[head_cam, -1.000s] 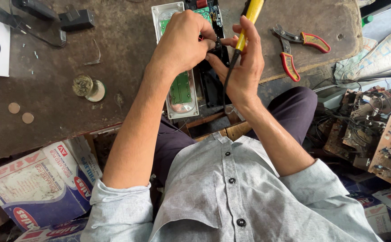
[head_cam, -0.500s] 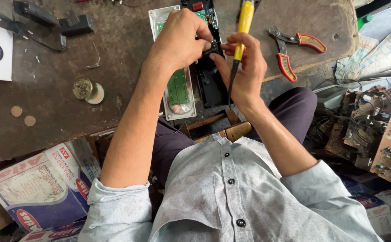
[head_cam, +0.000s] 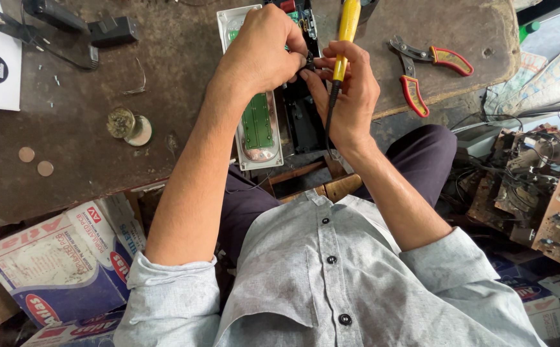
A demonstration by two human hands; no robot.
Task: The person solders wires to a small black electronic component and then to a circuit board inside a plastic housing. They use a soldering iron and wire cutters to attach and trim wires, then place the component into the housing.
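A yellow-handled soldering iron (head_cam: pixel 346 29) is standing nearly upright in the right hand (head_cam: pixel 347 96), whose fingers are wrapping closed around its shaft, its dark cord trailing down across the palm. It is hanging over the far edge of the worn brown workbench (head_cam: pixel 164 115), above an opened device with a green circuit board (head_cam: pixel 257 122). The left hand (head_cam: pixel 260 51) is pinching a small dark part (head_cam: pixel 309 62) between closed fingertips, touching the right hand's fingers. Red-handled pliers (head_cam: pixel 421 71) are lying open to the right, and two coins (head_cam: pixel 35 162) are lying well to the left.
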